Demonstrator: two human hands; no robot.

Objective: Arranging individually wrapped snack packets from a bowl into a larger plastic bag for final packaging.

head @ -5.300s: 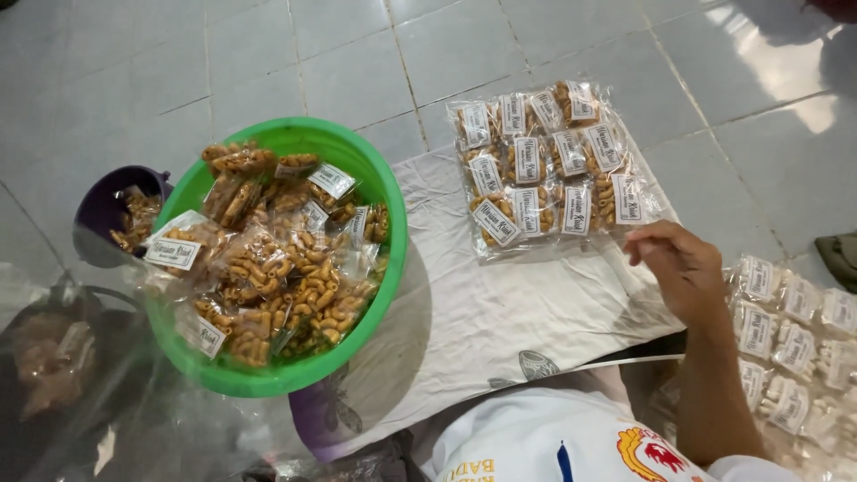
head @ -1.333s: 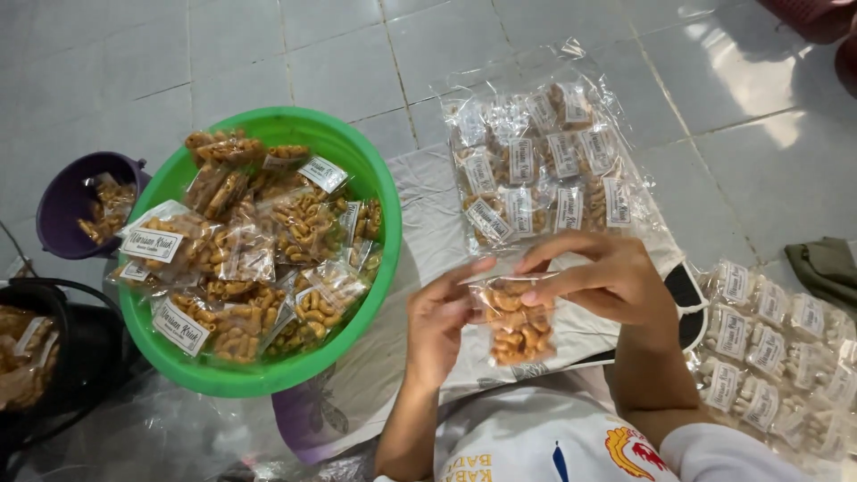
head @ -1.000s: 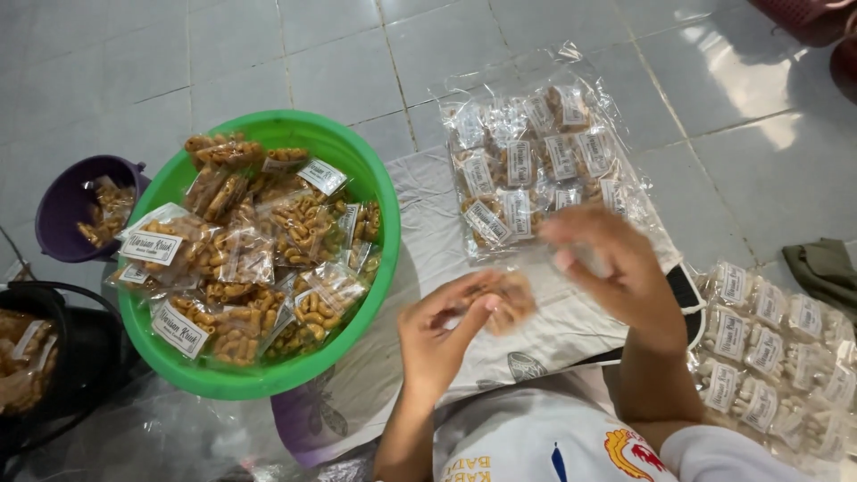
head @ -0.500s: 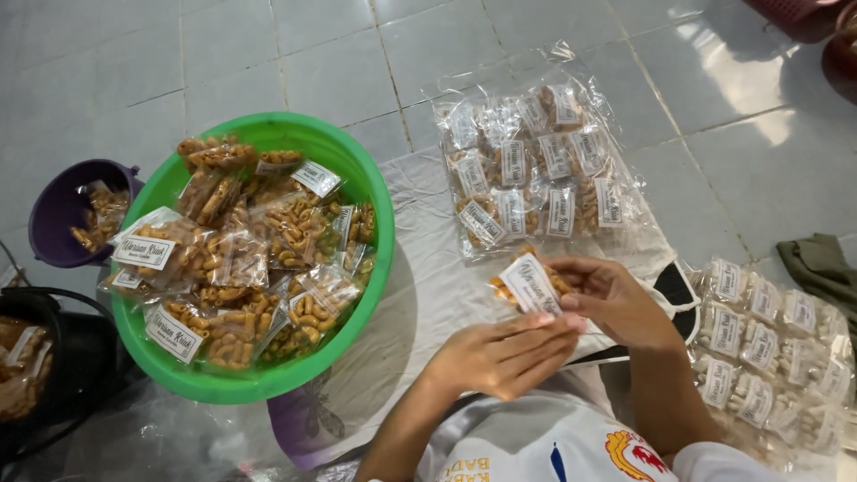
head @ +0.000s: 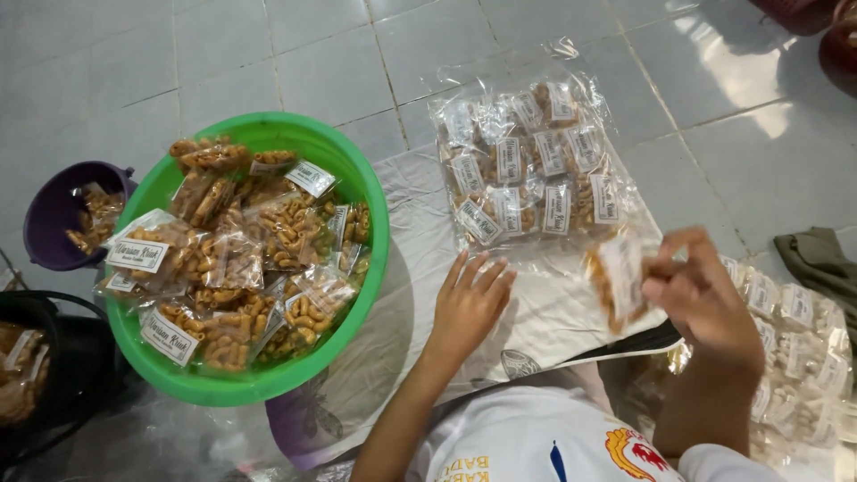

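Note:
My right hand (head: 701, 295) grips a small clear packet of brown fried snacks (head: 616, 277), blurred, just right of a large clear bag (head: 527, 170) filled with several such labelled packets. My left hand (head: 469, 303) lies flat with fingers spread on the white plastic sheet (head: 420, 250), holding nothing, below the large bag. A green basin (head: 357, 174) heaped with more snack packets stands to the left of that hand.
A purple bucket (head: 49, 210) with snacks stands at the far left, and a black container (head: 62, 357) below it. Another pile of packed snacks (head: 803, 357) lies at the right. A dark green cloth (head: 821, 259) lies on the grey tiled floor (head: 268, 54).
Both hands held a packet in front of me; now the left hand has let go and rests on the sheet, while the right hand has carried the packet rightward.

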